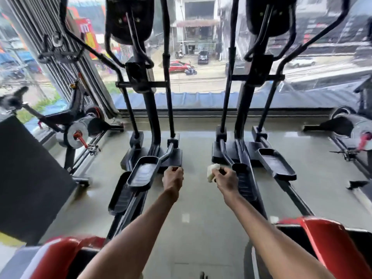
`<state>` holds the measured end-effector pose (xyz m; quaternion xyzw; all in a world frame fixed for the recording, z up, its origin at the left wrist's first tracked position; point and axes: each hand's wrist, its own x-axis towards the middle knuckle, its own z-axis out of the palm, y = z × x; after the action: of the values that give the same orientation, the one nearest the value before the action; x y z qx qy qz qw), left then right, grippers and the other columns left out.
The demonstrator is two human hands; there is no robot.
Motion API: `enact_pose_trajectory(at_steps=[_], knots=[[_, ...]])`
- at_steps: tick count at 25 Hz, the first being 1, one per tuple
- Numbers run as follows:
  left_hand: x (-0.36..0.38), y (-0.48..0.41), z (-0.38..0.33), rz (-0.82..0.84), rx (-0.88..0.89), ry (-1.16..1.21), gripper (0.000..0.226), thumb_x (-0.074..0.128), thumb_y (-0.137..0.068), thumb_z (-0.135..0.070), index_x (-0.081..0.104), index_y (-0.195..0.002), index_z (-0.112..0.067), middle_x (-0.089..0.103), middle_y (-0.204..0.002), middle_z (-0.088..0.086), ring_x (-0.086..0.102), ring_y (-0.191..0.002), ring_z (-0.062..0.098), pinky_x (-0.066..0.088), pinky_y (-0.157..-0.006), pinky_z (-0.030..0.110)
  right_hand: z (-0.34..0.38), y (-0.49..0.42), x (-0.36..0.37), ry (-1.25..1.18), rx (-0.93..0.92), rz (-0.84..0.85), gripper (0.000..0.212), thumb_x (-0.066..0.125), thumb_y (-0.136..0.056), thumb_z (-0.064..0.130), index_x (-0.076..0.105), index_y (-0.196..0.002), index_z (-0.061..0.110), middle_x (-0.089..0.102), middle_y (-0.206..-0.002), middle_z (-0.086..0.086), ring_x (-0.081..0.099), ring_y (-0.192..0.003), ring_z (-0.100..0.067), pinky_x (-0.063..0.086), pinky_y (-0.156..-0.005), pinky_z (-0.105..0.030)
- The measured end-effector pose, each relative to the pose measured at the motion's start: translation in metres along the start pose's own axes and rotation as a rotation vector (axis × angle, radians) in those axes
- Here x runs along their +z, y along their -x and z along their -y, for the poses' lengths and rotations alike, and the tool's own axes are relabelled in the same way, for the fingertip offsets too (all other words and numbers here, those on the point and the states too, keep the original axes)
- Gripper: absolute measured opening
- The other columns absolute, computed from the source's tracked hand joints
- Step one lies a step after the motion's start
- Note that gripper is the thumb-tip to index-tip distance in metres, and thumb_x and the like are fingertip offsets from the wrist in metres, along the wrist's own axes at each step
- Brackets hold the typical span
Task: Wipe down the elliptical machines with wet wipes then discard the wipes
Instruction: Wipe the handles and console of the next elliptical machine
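Observation:
Two black elliptical machines stand side by side facing a big window: the left elliptical [148, 109] and the right elliptical [244, 109]. Both my arms reach forward into the gap between them. My right hand [226, 179] is closed around a crumpled white wet wipe [212, 173], just left of the right machine's inner foot pedal [244, 181]. My left hand [173, 178] is curled into a loose fist with nothing visible in it, beside the left machine's raised foot pedal [144, 171].
A spin bike [76, 125] stands at the left by a dark block [30, 174]; another bike [350, 129] is at the far right. Red machine shrouds [326, 244] sit near the bottom corners. A glossy floor [193, 208] runs between the ellipticals.

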<state>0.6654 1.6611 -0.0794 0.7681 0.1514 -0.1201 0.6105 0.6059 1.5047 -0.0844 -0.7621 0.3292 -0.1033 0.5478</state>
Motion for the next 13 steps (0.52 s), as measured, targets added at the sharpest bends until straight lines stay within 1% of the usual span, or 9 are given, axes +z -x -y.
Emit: enact_pose_trajectory(at_steps=[2, 3, 5, 8, 9, 11, 13], knots=[[0.033, -0.047, -0.048, 0.035, 0.036, 0.032, 0.023, 0.048, -0.087, -0.009, 0.053, -0.067, -0.018, 0.056, -0.065, 0.003, 0.052, -0.06, 0.02, 0.043, -0.055, 0.029, 0.03, -0.059, 0.0, -0.021, -0.015, -0.006, 0.026, 0.062, -0.091, 0.027, 0.072, -0.07, 0.017, 0.064, -0.05, 0.016, 0.061, -0.068, -0.014, 0.042, -0.063, -0.025], [0.045, -0.066, -0.071, 0.055, 0.059, 0.049, 0.024, 0.047, -0.088, -0.008, 0.05, -0.066, -0.019, 0.052, -0.062, 0.003, 0.047, -0.057, 0.019, 0.038, -0.053, 0.027, 0.046, -0.082, -0.001, -0.021, -0.032, -0.014, 0.031, 0.061, -0.092, 0.027, 0.07, -0.064, 0.018, 0.062, -0.047, 0.02, 0.06, -0.066, -0.011, 0.042, -0.063, -0.025], [0.077, -0.112, -0.118, 0.097, 0.102, 0.092, 0.025, 0.046, -0.089, -0.007, 0.051, -0.067, -0.019, 0.051, -0.063, 0.002, 0.044, -0.054, 0.016, 0.033, -0.052, 0.023, 0.076, -0.137, -0.005, -0.025, -0.054, -0.031, 0.039, 0.06, -0.094, 0.028, 0.066, -0.056, 0.019, 0.061, -0.046, 0.018, 0.061, -0.066, -0.012, 0.045, -0.068, -0.027], [0.122, -0.183, -0.186, 0.123, 0.177, 0.087, 0.019, 0.05, -0.093, -0.01, 0.057, -0.077, -0.017, 0.06, -0.074, 0.003, 0.057, -0.066, 0.017, 0.041, -0.054, 0.024, 0.123, -0.222, -0.007, -0.07, -0.105, -0.076, 0.046, 0.059, -0.096, 0.03, 0.061, -0.051, 0.019, 0.064, -0.049, 0.011, 0.062, -0.065, -0.015, 0.047, -0.074, -0.031], [0.136, -0.205, -0.208, 0.138, 0.205, 0.095, 0.015, 0.05, -0.093, -0.011, 0.059, -0.081, -0.015, 0.061, -0.074, 0.002, 0.058, -0.069, 0.018, 0.042, -0.055, 0.025, 0.135, -0.252, -0.007, -0.09, -0.122, -0.103, 0.046, 0.059, -0.096, 0.03, 0.062, -0.053, 0.018, 0.066, -0.051, 0.01, 0.064, -0.065, -0.014, 0.048, -0.074, -0.032], [0.163, -0.248, -0.249, 0.18, 0.258, 0.121, 0.011, 0.05, -0.093, -0.011, 0.059, -0.087, -0.013, 0.061, -0.074, 0.002, 0.056, -0.069, 0.019, 0.041, -0.056, 0.025, 0.162, -0.308, -0.006, -0.122, -0.153, -0.154, 0.042, 0.061, -0.095, 0.028, 0.063, -0.055, 0.018, 0.067, -0.055, 0.008, 0.062, -0.061, -0.007, 0.047, -0.071, -0.031], [0.187, -0.287, -0.287, 0.214, 0.318, 0.153, 0.014, 0.05, -0.094, -0.012, 0.057, -0.082, -0.016, 0.062, -0.078, 0.005, 0.055, -0.07, 0.02, 0.042, -0.06, 0.028, 0.192, -0.363, -0.006, -0.131, -0.197, -0.223, 0.036, 0.064, -0.092, 0.027, 0.065, -0.058, 0.018, 0.068, -0.058, 0.008, 0.061, -0.061, -0.006, 0.05, -0.071, -0.031]])
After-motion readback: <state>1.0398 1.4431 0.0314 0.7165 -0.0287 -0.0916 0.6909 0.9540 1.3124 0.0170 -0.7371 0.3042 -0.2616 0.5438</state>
